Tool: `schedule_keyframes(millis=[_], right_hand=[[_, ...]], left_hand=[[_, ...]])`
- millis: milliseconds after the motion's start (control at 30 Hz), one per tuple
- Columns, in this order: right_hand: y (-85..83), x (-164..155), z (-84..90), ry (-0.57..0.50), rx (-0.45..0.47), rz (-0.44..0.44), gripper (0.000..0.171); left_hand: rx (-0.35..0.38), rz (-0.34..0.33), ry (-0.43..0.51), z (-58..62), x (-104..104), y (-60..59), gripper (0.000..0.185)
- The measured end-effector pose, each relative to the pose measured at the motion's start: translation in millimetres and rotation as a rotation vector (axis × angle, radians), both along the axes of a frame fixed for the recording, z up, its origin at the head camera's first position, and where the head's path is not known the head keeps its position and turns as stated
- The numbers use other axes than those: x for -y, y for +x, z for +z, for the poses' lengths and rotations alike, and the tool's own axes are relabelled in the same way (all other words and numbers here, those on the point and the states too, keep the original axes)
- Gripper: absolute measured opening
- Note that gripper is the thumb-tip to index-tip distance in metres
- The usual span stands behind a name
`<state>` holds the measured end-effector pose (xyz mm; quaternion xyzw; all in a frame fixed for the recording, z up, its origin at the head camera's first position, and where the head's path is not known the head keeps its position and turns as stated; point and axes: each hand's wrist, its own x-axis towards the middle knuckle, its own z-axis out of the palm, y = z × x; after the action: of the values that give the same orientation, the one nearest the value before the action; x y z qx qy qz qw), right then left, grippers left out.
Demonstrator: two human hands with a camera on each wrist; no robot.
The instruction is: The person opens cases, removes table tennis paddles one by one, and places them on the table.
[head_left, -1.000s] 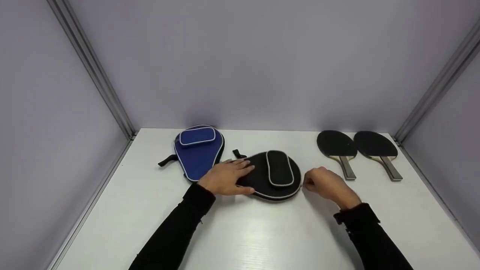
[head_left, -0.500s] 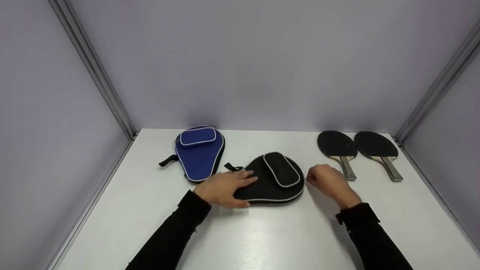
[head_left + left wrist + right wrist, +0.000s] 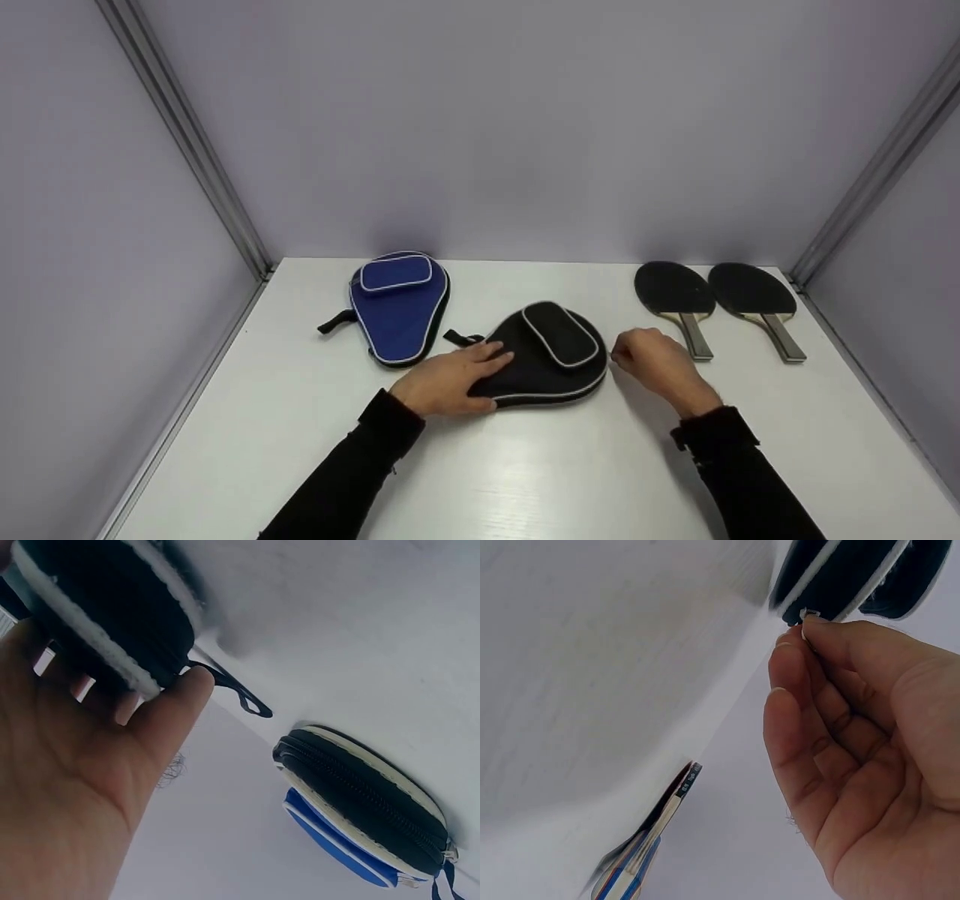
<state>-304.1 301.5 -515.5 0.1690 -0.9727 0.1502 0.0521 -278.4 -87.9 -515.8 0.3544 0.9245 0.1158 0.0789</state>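
Black paddle case: laid flat mid-worktop, long axis running left-right, handle end leftward.
Left hand: fingers extended, pressed flat on the handle end.
Right hand: fingers curled, zipper pull pinched at the case's right edge.
Nearer hand: both touching.
Blue case: behind-left, apart.

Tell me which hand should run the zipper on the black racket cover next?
Probably right: the right hand already pinches the small zipper pull at the edge of the black, white-piped fabric racket cover. The left hand lies flat on its other side, steadying it.
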Motion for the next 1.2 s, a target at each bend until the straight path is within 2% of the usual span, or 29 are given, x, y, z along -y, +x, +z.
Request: schedule_keyframes(millis=[400, 867, 1033, 1200], right_hand=[[4.2, 7.9, 2.7, 0.004, 0.033, 0.004, 0.009], [16.8, 34.1, 5.2, -0.002, 0.047, 0.033, 0.008], [20.7, 44.4, 4.1, -0.001, 0.033, 0.049, 0.016], [24.6, 52.1, 1.2, -0.001, -0.001, 0.077, 0.01]], left_hand=[[-0.065, 0.087, 0.003, -5.5, -8.1, -5.5, 0.085], [-0.067, 0.158, 0.005, -7.2, -18.2, -16.1, 0.084], [-0.06, 0.181, 0.02, -6.0, -21.0, -16.1, 0.083], [-0.06, 0.204, 0.044, -5.7, -23.3, -14.2, 0.082]])
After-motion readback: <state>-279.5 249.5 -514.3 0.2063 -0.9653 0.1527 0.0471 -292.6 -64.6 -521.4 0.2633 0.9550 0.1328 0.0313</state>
